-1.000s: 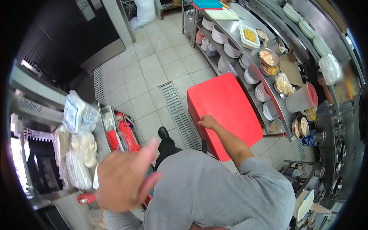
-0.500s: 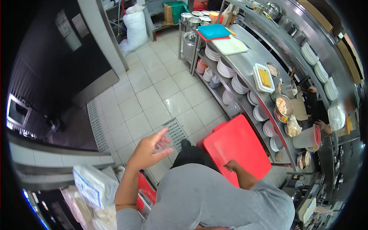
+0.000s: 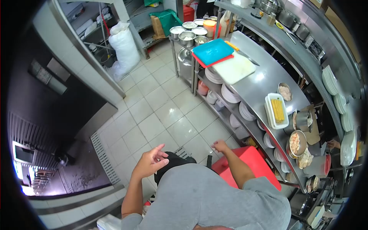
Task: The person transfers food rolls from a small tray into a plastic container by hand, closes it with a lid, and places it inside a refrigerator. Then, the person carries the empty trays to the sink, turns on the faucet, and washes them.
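My left hand (image 3: 152, 161) is out in front of my body, holding nothing, with its thumb and fingers apart above the tiled floor (image 3: 151, 126). My right hand (image 3: 220, 146) hangs just beyond the far edge of a red plastic bin (image 3: 245, 159). Its fingers are curled in, and nothing shows in them. A black strap (image 3: 209, 161) dangles between my body and the right hand, apart from it. Part of the red bin is hidden by my right forearm.
To the right runs a steel counter (image 3: 264, 73) with stacked plates (image 3: 230, 94) below. On it are a cutting board (image 3: 234, 68), knife (image 3: 247, 56), blue tray (image 3: 213, 51), white food container (image 3: 276, 111) and bowls (image 3: 297, 142). A white sack (image 3: 124, 50) stands by the doorway. Another person's hand (image 3: 333, 144) shows far right.
My body has moved forward along the counter. My right hand has passed from above the red bin to beyond its edge. The left hand stays raised, its fingers slightly more curled.
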Available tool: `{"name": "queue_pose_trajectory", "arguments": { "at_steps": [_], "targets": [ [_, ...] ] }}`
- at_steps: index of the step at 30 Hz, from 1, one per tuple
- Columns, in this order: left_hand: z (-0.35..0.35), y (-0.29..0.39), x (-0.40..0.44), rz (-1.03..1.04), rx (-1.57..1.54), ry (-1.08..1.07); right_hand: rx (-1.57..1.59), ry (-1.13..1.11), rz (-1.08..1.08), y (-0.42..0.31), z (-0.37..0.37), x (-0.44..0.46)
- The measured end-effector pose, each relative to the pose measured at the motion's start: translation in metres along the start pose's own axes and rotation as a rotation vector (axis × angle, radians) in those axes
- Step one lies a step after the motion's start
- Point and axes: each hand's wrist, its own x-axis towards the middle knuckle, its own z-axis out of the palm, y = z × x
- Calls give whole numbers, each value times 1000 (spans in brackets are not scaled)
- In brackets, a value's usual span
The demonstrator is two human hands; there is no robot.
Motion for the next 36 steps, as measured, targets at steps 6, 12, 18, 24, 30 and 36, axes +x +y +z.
{"name": "queue_pose_trajectory", "arguments": {
  "at_steps": [6, 12, 18, 24, 30, 36],
  "targets": [
    [-61, -10, 128, 72, -16, -84, 383, 45, 36, -133, -66, 49],
    [-141, -22, 272, 95, -143, -158, 510, 33, 104, -196, -103, 67],
    [-196, 2, 447, 190, -45, -125, 683, 211, 67, -253, -157, 94],
    [-189, 29, 612, 232, -2, -6, 831, 205, -61, -312, -200, 97],
    [-163, 40, 722, 138, 305, 55, 819, 136, -69, -300, -235, 107],
    [-133, 33, 799, -76, 434, -9, 920, 185, -96, -263, -258, 98]
  ]
}}
